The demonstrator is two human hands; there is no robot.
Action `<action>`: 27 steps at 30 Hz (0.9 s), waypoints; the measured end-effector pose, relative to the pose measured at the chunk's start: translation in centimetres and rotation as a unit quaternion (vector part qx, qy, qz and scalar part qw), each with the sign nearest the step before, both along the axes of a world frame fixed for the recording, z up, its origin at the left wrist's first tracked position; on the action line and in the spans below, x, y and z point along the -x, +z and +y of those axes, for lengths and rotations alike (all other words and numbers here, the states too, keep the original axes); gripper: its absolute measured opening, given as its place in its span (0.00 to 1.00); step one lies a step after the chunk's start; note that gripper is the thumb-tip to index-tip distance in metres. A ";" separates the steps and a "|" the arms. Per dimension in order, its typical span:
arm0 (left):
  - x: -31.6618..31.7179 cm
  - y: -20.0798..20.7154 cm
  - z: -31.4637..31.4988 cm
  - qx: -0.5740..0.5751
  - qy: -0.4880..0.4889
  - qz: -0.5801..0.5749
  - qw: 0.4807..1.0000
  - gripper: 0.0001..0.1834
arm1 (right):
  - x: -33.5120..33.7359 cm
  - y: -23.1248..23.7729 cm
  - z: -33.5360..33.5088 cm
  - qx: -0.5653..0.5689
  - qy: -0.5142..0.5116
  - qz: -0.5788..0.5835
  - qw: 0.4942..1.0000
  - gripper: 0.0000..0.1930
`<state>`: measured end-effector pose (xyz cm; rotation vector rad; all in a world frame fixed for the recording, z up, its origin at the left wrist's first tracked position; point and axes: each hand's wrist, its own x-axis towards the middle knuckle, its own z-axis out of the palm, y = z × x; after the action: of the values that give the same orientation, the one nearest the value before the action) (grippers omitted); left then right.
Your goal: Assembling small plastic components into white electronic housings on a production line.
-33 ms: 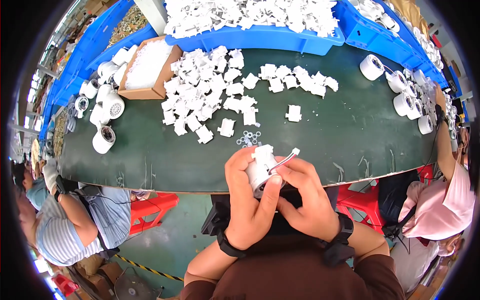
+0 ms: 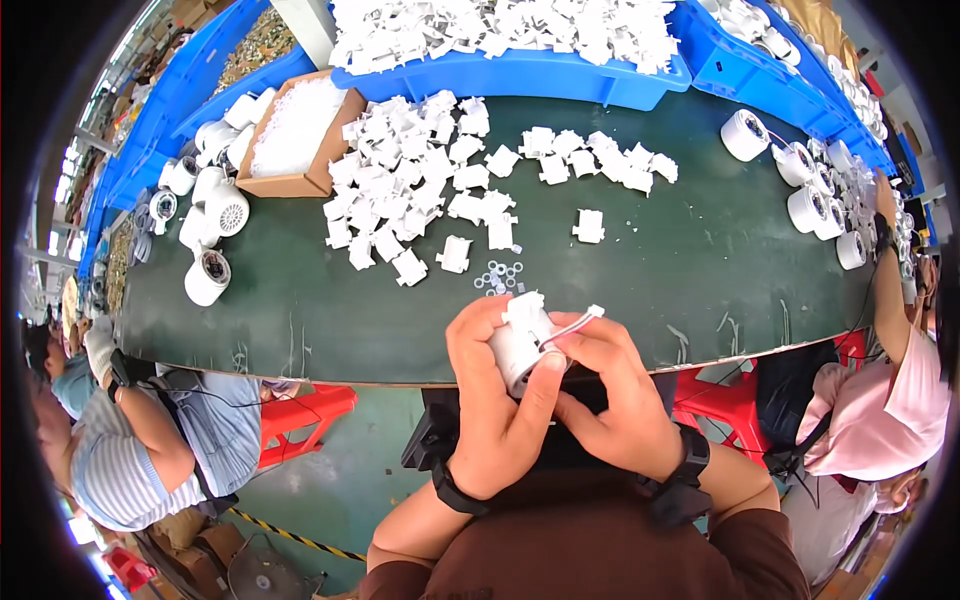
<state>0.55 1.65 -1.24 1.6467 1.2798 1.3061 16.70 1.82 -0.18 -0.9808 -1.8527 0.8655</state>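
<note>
On my feed, the left hand (image 2: 497,420) grips a white housing (image 2: 515,350) by the near edge of the table (image 2: 380,330); the right hand (image 2: 622,408) clasps it beside its cable (image 2: 572,326). I judge this steadying; the next move calls for keeping that cable unpinched.

Dark brown top (image 2: 580,545), short sleeves (image 2: 765,555); black wristbands (image 2: 462,494) with boxy black modules (image 2: 678,505).

The housing (image 2: 514,349) is before the rings (image 2: 491,280) on the table (image 2: 660,275), a carton (image 2: 285,187) left of heaped parts (image 2: 385,185), a bin (image 2: 500,73) behind those.
</note>
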 end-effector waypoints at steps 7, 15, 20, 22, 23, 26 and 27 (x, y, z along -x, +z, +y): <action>0.9 -0.2 0.0 0.010 0.019 -0.001 1.000 0.31 | -1.4 3.4 1.3 0.162 0.039 0.055 0.984 0.23; 0.9 1.1 0.4 -0.040 0.007 0.105 0.994 0.21 | -1.0 3.4 1.6 0.236 0.071 0.222 0.943 0.11; 0.6 1.3 0.6 -0.028 0.000 0.064 0.998 0.09 | 0.4 2.1 1.1 0.166 -0.035 0.190 0.967 0.07; 0.5 1.3 0.5 -0.031 0.002 0.057 0.998 0.10 | 1.1 1.5 0.9 0.147 -0.055 0.172 0.973 0.07; 0.6 1.3 0.3 -0.015 -0.003 0.041 0.999 0.10 | 1.4 1.2 0.9 0.127 -0.075 0.153 0.977 0.07; 0.6 1.2 0.4 -0.028 -0.015 0.043 0.999 0.09 | 1.6 0.9 0.8 0.166 -0.081 0.173 0.967 0.05; 0.6 1.1 0.5 -0.058 -0.020 0.059 0.996 0.08 | 1.5 0.9 0.8 0.193 -0.079 0.177 0.962 0.05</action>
<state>-0.09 2.12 -0.11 1.8470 1.2516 1.2966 15.18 2.65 0.69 -1.1061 -1.3115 1.2420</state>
